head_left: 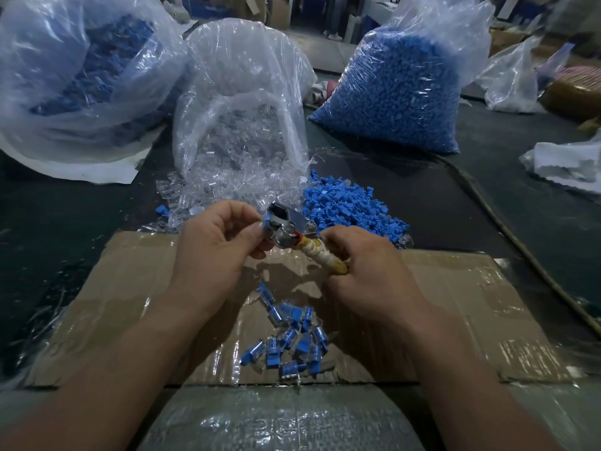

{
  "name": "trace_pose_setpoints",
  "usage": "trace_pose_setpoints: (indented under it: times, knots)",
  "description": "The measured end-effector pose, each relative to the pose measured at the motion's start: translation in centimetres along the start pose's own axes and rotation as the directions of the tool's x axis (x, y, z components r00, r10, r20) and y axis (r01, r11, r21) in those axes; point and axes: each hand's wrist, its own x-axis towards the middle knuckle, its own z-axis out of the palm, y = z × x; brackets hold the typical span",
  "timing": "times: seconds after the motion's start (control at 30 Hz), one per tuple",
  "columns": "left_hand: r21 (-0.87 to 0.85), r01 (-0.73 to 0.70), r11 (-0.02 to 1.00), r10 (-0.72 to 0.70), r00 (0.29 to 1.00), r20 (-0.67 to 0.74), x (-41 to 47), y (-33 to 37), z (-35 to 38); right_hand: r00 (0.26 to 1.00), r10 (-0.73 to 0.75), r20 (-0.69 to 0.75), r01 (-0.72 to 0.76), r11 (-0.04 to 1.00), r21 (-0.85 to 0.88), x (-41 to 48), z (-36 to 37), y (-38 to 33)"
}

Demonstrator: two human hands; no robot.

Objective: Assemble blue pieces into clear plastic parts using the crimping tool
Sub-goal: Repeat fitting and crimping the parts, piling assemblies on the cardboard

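My right hand (364, 265) grips the wrapped yellow handle of the metal crimping tool (289, 227). My left hand (214, 242) pinches a blue piece in a clear part (267, 222) at the tool's jaws. Loose blue pieces (348, 206) lie heaped just beyond my hands. Clear plastic parts (208, 190) spill from an open bag to their left. Several assembled blue-and-clear pieces (292, 336) lie on the cardboard (130, 288) below my hands.
A clear bag (240, 92) of transparent parts stands at the middle back. A full bag of blue pieces (400, 92) stands at the back right, another bag (81, 76) at the back left. A cable (520, 242) runs along the right side.
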Motion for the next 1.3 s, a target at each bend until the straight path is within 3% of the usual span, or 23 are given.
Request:
trace_pose_setpoints:
  times: [0.23,0.37,0.5,0.6,0.67,0.83,0.97,1.07,1.13,1.3]
  knots:
    - [-0.11,0.013,0.994,-0.02,0.998,-0.058,0.2,0.4,-0.9,0.998,0.019,0.056,-0.016,0.998,-0.053,-0.1,-0.6,0.9]
    - [-0.116,0.08,0.99,-0.065,0.99,0.127,-0.3,0.8,-1.0,0.991,0.048,0.128,-0.041,0.998,-0.054,-0.1,-0.4,0.7]
    - [0.02,0.22,0.975,-0.209,0.885,0.417,-0.5,1.1,-0.8,0.985,0.091,0.147,-0.079,0.993,-0.083,0.0,-0.3,1.0]
    - [0.147,0.202,0.968,-0.25,0.799,0.547,-0.4,1.7,-0.6,0.984,0.105,0.144,-0.089,0.99,-0.113,0.1,-0.3,1.3]
    - [0.194,0.134,0.972,-0.224,0.785,0.577,-0.4,1.9,-0.6,0.983,0.105,0.152,-0.087,0.988,-0.125,0.2,-0.2,1.4]
    - [0.172,0.15,0.974,-0.218,0.83,0.513,-0.1,1.3,-1.0,0.976,0.116,0.187,-0.097,0.989,-0.109,0.3,-0.2,1.6]
    - [0.308,0.08,0.948,-0.112,0.99,0.089,0.9,-0.7,-1.1,0.973,0.118,0.197,-0.101,0.99,-0.096,0.3,-0.1,1.6]
    - [0.565,-0.004,0.825,0.073,0.992,-0.1,1.9,-2.0,-1.5,0.971,0.107,0.212,-0.088,0.991,-0.099,0.3,-0.1,1.8]
    - [0.66,-0.014,0.751,0.1,0.991,-0.093,2.4,-2.7,-1.7,0.969,0.103,0.224,-0.088,0.993,-0.075,0.3,-0.3,1.9]
    - [0.774,0.037,0.632,-0.054,0.999,-0.004,2.9,-3.9,-1.6,0.984,0.125,0.124,-0.128,0.992,0.015,0.3,-0.9,2.3]
